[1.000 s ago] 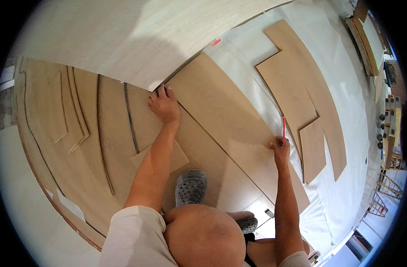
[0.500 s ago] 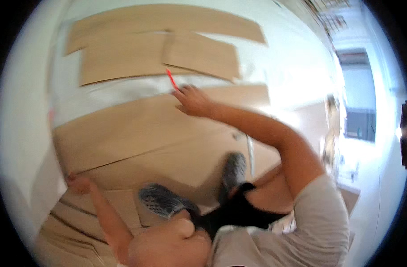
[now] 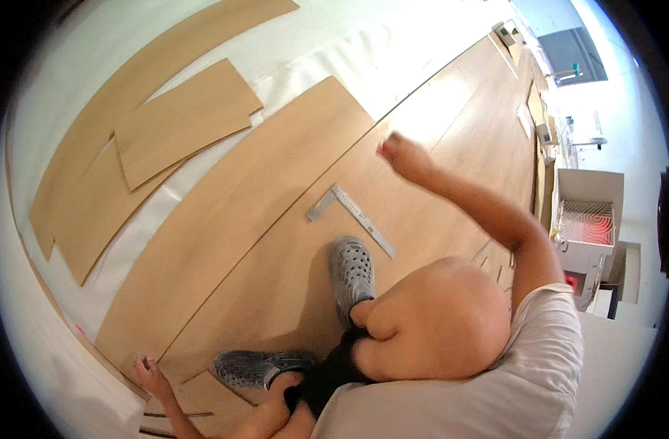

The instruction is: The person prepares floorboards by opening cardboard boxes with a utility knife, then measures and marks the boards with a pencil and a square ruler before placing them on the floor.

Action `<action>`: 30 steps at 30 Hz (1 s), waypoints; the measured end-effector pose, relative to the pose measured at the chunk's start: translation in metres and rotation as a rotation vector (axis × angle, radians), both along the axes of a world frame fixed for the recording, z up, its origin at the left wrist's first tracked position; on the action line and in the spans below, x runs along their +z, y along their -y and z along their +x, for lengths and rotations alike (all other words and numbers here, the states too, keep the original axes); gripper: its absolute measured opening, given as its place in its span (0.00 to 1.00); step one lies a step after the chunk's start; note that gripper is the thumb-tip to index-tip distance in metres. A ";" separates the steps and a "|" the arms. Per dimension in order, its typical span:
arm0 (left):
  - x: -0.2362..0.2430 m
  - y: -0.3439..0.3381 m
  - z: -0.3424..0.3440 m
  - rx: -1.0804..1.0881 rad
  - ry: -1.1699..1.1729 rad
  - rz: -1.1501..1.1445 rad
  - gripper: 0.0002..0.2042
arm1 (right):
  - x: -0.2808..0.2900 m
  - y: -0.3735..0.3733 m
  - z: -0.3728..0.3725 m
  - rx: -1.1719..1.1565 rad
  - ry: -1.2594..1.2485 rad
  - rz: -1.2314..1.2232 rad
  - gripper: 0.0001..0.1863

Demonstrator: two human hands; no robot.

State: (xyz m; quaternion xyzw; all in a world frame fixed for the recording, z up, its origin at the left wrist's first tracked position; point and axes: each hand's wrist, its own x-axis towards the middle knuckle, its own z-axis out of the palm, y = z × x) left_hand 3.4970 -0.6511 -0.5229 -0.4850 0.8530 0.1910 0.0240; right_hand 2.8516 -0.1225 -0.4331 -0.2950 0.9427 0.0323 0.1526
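Note:
My right hand (image 3: 406, 155) hangs over the laid wood-look floor planks (image 3: 451, 161), fingers closed round a thin red pencil (image 3: 383, 149); only a short bit of it shows. At the lower left, beside the wall, my left hand (image 3: 153, 379) is close to the end of the nearest long plank (image 3: 232, 219). Its fingers are slightly bent and apart, with nothing visible in them. Between my hands a metal try square (image 3: 360, 217) lies on the planks, just beyond my grey clog (image 3: 351, 271).
Loose plank pieces (image 3: 188, 121) lie overlapping on the white underlay (image 3: 305, 62), with a long plank (image 3: 129, 80) behind them. A white wall (image 3: 49, 344) runs along the left. At the right stand an open box (image 3: 587, 194) and several cartons. Cut pieces (image 3: 203, 395) lie at lower left.
The view has swung round to the right, bringing the try square and the box into clear sight. My right hand, with the pencil, has moved from the loose pieces to over the laid planks.

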 end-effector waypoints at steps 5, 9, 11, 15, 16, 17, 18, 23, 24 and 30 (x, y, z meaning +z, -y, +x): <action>0.120 -0.018 -0.152 -0.515 0.363 0.389 0.15 | -0.083 -0.018 0.100 -0.203 0.220 -0.133 0.20; 0.126 -0.066 -0.286 -0.940 0.428 0.292 0.15 | -0.117 -0.020 0.124 -0.209 0.115 -0.318 0.21; 0.104 -0.118 -0.366 -0.973 0.477 0.332 0.16 | -0.122 -0.022 0.125 -0.242 0.195 -0.335 0.21; 0.024 -0.244 -0.450 -1.175 0.047 0.286 0.25 | -0.103 -0.014 0.124 -0.328 0.284 -0.351 0.18; 0.008 -0.279 -0.464 -1.113 0.009 0.201 0.27 | -0.107 -0.013 0.125 -0.349 0.288 -0.383 0.16; -0.001 -0.308 -0.472 -1.076 -0.064 0.138 0.26 | -0.110 -0.015 0.124 -0.377 0.287 -0.407 0.15; -0.010 -0.326 -0.476 -1.029 -0.135 0.070 0.26 | -0.113 -0.014 0.121 -0.397 0.310 -0.447 0.14; -0.031 -0.351 -0.494 -1.001 -0.200 0.045 0.18 | -0.123 -0.040 0.098 -0.498 0.311 -0.665 0.10; -0.029 -0.346 -0.504 -1.021 -0.240 -0.006 0.16 | -0.126 -0.046 0.088 -0.611 0.277 -0.681 0.08; -0.049 -0.280 -0.632 -0.784 -0.275 -0.263 0.14 | -0.127 -0.054 0.025 -0.676 0.066 -0.539 0.09</action>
